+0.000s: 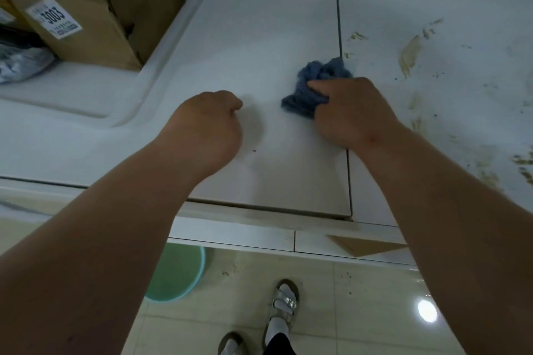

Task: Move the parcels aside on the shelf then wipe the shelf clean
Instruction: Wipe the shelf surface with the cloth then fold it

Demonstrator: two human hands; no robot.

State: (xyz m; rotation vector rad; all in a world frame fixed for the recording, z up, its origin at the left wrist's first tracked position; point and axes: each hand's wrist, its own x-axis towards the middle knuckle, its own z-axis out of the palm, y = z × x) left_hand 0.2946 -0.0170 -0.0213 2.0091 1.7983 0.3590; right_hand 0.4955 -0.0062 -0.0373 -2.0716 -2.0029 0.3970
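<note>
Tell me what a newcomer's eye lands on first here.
The crumpled blue cloth, gripped by the right hand mid-shelf, stands out against the white shelf surface. Right of it, brown smeared stains streak the surface. Brown cardboard parcels sit far left; the left hand is an empty fist.

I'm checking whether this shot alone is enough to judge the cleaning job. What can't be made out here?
All in the head view:
- Left hand: closed fist, palm hidden, so whether it holds anything is unclear.
- Blue cloth: partly covered by the right hand.
- Cardboard boxes: cut off by the top and left edges; small label print blurred.
- Grey bag: cut by the left edge.
- Shelf stains: extent runs past the right edge.
</note>
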